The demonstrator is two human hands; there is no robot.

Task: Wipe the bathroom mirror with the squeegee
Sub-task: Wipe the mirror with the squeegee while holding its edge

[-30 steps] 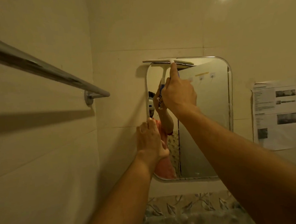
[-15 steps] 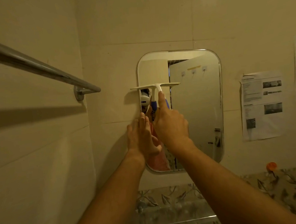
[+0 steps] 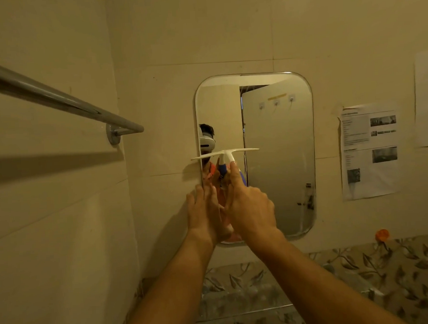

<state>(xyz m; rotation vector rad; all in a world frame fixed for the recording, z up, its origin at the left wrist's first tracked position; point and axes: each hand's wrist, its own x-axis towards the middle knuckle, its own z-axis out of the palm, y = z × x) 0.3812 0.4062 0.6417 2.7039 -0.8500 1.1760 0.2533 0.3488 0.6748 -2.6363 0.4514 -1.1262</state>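
Note:
A rounded rectangular mirror (image 3: 283, 157) hangs on the beige tiled wall ahead. A white squeegee (image 3: 226, 154) with a blue grip lies against the mirror's left half at mid height, its blade level and reaching past the left edge. My right hand (image 3: 249, 207) is shut on its handle, index finger stretched up along the neck. My left hand (image 3: 204, 213) rests flat with fingers together on the mirror's lower left edge, holding nothing. The lower handle is hidden by my right hand.
A chrome towel rail (image 3: 53, 96) juts out from the left wall at head height. Printed paper sheets (image 3: 369, 151) are taped right of the mirror. A floral tiled band (image 3: 365, 272) runs below, with a small orange object (image 3: 382, 234) on the wall.
The squeegee has slid down from the mirror's top edge to about mid height, my right hand moving with it. My left hand stayed at the mirror's left edge.

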